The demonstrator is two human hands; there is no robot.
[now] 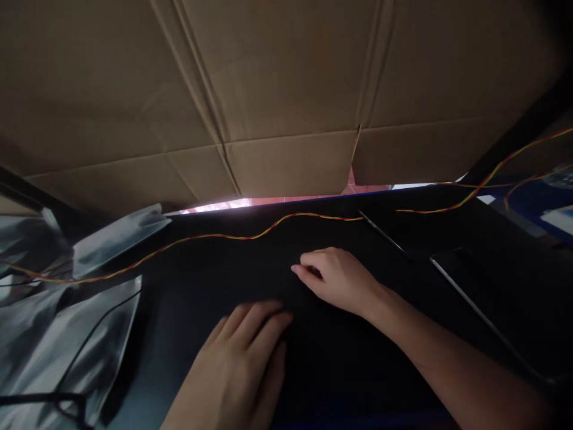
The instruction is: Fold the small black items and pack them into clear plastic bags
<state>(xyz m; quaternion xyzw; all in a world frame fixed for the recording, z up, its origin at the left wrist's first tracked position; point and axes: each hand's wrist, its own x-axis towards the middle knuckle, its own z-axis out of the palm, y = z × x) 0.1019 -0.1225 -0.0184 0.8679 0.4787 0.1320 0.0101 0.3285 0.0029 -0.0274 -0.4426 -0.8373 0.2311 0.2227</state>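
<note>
My left hand [242,364] lies flat, palm down, on a dark work surface [215,275], fingers together and pointing away from me. My right hand [338,278] rests a little farther out, fingers curled toward the surface with the fingertips touching it; whether it pinches something small is too dark to tell. A twisted red-and-yellow wire [250,236] runs across the surface just beyond both hands, apart from them.
A large cardboard sheet [277,89] stands across the back. Silvery plastic bags [67,322] with a black cable [89,346] lie at the left. A thin dark rod [385,236] and a flat dark panel [474,304] sit at the right.
</note>
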